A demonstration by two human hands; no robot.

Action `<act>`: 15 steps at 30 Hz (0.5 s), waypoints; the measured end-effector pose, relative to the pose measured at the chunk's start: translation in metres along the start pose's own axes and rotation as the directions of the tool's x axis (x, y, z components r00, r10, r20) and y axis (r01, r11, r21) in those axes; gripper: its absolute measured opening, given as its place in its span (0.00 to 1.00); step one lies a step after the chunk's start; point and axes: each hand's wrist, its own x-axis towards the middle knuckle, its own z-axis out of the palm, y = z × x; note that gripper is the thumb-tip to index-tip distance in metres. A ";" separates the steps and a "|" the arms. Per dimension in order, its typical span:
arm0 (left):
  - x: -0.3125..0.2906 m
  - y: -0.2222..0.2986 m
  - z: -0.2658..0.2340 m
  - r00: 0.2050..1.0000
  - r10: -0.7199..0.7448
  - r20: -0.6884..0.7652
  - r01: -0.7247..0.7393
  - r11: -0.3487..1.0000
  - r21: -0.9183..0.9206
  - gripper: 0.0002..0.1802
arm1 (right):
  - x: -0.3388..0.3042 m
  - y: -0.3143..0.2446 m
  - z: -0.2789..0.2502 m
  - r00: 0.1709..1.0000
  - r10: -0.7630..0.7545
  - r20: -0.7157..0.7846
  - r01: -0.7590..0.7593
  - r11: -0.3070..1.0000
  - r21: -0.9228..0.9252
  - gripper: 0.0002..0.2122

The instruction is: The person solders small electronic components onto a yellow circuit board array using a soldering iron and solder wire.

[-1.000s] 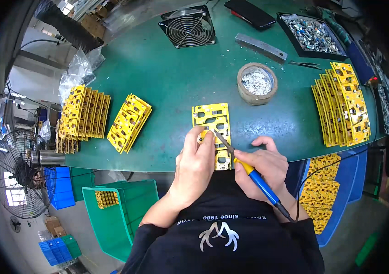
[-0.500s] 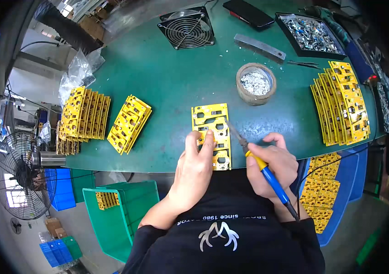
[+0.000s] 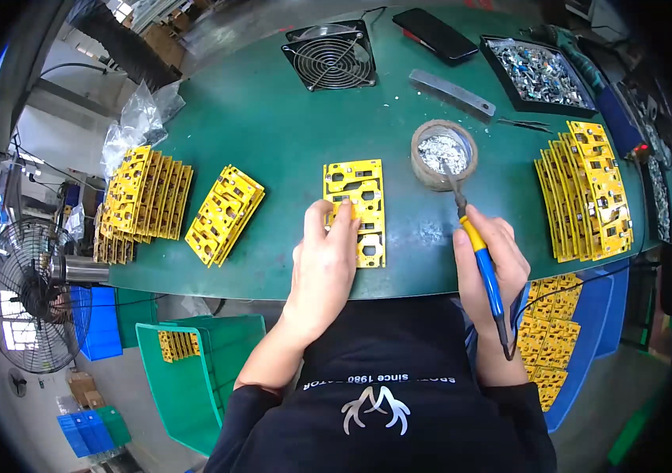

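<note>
My right hand (image 3: 487,260) has swung away from the yellow board (image 3: 356,211) since a moment ago; the iron (image 3: 478,260) that was over the board's edge now points up and to the right, with its tip in the round tub (image 3: 443,154) of silvery bits. My left hand (image 3: 326,264) has stayed on the board, pressing it to the green counter (image 3: 273,142).

The risks, as I judge them: the hot tip sits at the tub's inner wall, so a small slip of my wrist could scorch the rim or tip the tub and scatter its contents over the counter. Swinging back, the tip would pass close to my left fingertips (image 3: 345,211), which lie on the board's lower half, and a careless sweep could burn them. The board is held only by flat pressure near the counter's front edge, so a nudge could slide it toward me and off. The iron's cord trails down by my forearm and could drag.

My left hand lies palm down, fingers spread and extended on the board, not curled round anything. My right fingers are closed round the blue and yellow handle in a pen-like hold, wrist bent outward, forearm coming up from the lower edge.
</note>
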 end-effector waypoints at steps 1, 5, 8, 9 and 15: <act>-0.002 0.000 -0.002 1.000 -0.002 0.001 0.002 1.000 0.004 0.13 | -0.003 0.001 -0.001 1.000 -0.026 0.014 0.025 0.998 0.051 0.14; -0.021 -0.001 -0.010 0.994 0.045 -0.096 -0.055 0.992 -0.110 0.11 | -0.015 -0.004 -0.003 0.992 -0.100 0.072 0.084 0.976 0.201 0.13; -0.035 0.001 -0.021 0.989 0.097 -0.109 -0.109 0.988 -0.106 0.10 | -0.023 -0.010 -0.003 0.979 -0.165 0.120 0.122 0.945 0.302 0.12; -0.039 0.003 -0.024 0.994 0.086 -0.075 -0.094 0.990 -0.110 0.10 | -0.025 -0.013 -0.003 0.972 -0.178 0.151 0.123 0.940 0.317 0.13; -0.052 0.005 -0.022 0.995 0.093 -0.029 -0.095 0.991 -0.096 0.14 | -0.034 -0.023 0.005 0.957 -0.238 0.167 0.163 0.915 0.369 0.13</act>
